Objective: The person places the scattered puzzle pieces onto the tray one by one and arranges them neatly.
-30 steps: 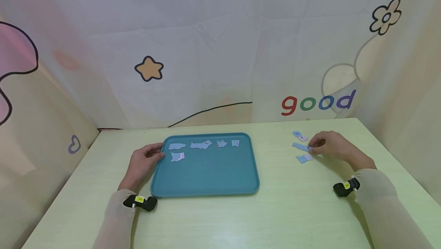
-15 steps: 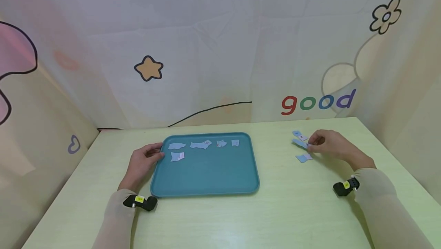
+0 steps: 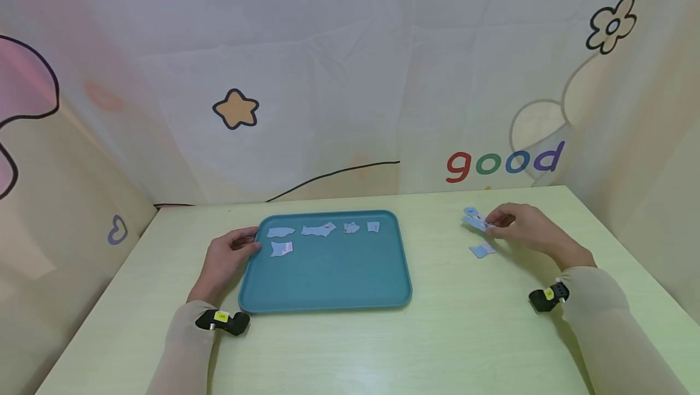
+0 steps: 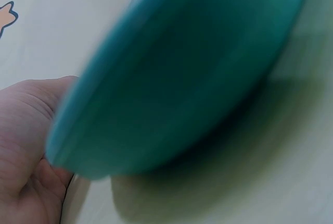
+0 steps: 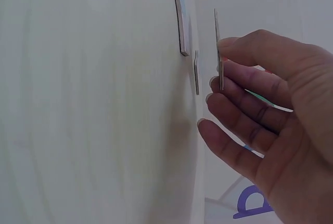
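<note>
My right hand (image 3: 524,230) pinches a thin light-blue puzzle piece (image 3: 473,223) between thumb and fingers. In the right wrist view this held piece (image 5: 217,28) appears edge-on, raised off the tabletop. It overlaps another blue and white puzzle piece (image 3: 470,210) behind it in the head view. Nearer the front lies a blue and pale-pink piece (image 3: 481,251). With thumb and fingers at its upper left rim, my left hand (image 3: 221,261) grips the teal tray (image 3: 328,309). Several light-blue pieces lie in the tray, including a wide one (image 3: 318,230) and one below the row (image 3: 281,249).
The pale wooden table (image 3: 350,352) reaches back to a printed curtain (image 3: 350,79), with curtain sides left and right. A black camera sits on each wrist. The tray's raised rim borders the laid-out pieces.
My right hand has lifted its puzzle piece off the table and shifted slightly back and left, so the piece overlaps the one behind. The left hand and tray stay put.
</note>
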`<state>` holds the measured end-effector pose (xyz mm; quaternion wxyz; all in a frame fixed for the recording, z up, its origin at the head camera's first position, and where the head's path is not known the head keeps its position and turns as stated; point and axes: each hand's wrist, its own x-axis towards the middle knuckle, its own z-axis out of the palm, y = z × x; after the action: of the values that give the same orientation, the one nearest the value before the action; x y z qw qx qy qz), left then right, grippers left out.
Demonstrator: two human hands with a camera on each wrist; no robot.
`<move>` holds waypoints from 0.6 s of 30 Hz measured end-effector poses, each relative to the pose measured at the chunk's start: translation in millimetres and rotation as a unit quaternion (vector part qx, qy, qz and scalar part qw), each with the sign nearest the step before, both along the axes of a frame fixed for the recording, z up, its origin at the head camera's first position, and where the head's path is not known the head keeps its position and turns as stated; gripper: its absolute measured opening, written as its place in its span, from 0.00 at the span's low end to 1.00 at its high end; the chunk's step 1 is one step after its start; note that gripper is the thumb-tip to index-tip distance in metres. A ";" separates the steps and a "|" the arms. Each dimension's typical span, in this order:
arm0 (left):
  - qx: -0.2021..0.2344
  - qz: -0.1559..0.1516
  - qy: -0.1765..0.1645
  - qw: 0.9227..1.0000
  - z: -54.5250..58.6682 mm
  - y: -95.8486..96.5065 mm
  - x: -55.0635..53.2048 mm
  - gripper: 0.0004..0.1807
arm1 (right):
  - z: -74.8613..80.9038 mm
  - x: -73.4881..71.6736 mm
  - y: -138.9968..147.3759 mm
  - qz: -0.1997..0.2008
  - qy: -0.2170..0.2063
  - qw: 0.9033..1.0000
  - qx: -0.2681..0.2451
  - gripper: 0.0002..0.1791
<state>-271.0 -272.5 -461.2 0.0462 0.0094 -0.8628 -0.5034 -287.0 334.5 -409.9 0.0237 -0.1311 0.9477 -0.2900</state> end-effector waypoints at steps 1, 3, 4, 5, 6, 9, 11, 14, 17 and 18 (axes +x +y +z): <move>-0.001 0.000 0.000 1.000 -0.2 0.0 0.0 0.25 | 0.2 0.2 -0.8 -0.001 0.000 1.000 0.000 0.17; -0.001 0.001 0.001 1.000 -0.6 0.1 -0.1 0.25 | 0.4 0.5 -2.7 -0.003 -0.002 1.000 0.000 0.17; -0.002 0.001 0.002 1.000 -0.7 0.2 -0.2 0.25 | 0.7 0.4 -3.6 -0.004 -0.003 1.000 0.001 0.17; -0.002 0.002 0.002 1.000 -0.8 0.3 -0.2 0.25 | 1.1 0.5 -4.4 -0.005 -0.004 1.000 0.001 0.18; -0.001 0.002 0.002 1.000 -0.8 0.4 0.0 0.25 | 1.6 0.6 -5.2 -0.006 -0.004 1.000 0.001 0.18; 0.001 0.001 0.001 1.000 -0.3 0.8 0.3 0.24 | 3.1 0.8 -8.3 -0.007 -0.007 1.000 -0.001 0.19; 0.001 0.001 0.000 1.000 0.2 0.9 0.5 0.24 | 3.9 1.2 -11.0 -0.005 -0.005 1.000 -0.004 0.19; 0.000 0.001 0.000 1.000 0.3 0.9 0.5 0.24 | 5.0 2.3 -14.8 0.003 0.004 1.000 -0.010 0.18; -0.001 0.001 0.001 1.000 0.1 0.8 0.4 0.24 | 6.5 3.5 -18.7 0.015 0.015 1.000 -0.018 0.17; -0.001 0.002 0.001 1.000 0.0 0.8 0.4 0.24 | 6.8 3.8 -20.3 0.019 0.019 0.999 -0.019 0.16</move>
<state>-270.6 -271.8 -461.2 0.0481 0.0101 -0.8631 -0.5026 -283.3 314.3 -403.1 0.0088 -0.1547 0.9396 -0.3052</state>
